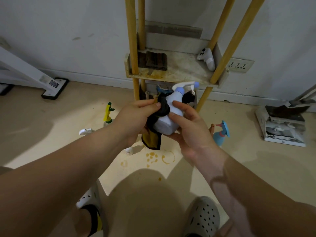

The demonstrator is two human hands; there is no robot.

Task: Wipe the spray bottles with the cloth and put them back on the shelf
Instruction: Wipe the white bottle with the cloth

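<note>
A white spray bottle (168, 117) with a pale blue collar and nozzle is held in the air in front of the shelf (172, 74). My right hand (189, 127) grips its body from below and the right. My left hand (136, 117) grips a black and yellow cloth (153, 134) and presses it against the bottle's left side. The cloth's lower end hangs free. A yellow and green spray bottle (108, 115) stands on the floor at the left. A blue spray bottle (221, 132) stands on the floor at the right.
The shelf has yellow wooden posts; on its stained board lie a dark folded cloth (153, 61) and a white controller (206, 59). A small white bottle (130, 150) stands on the floor below my left hand. Stains mark the floor. A dustpan and box (282, 124) sit at the right.
</note>
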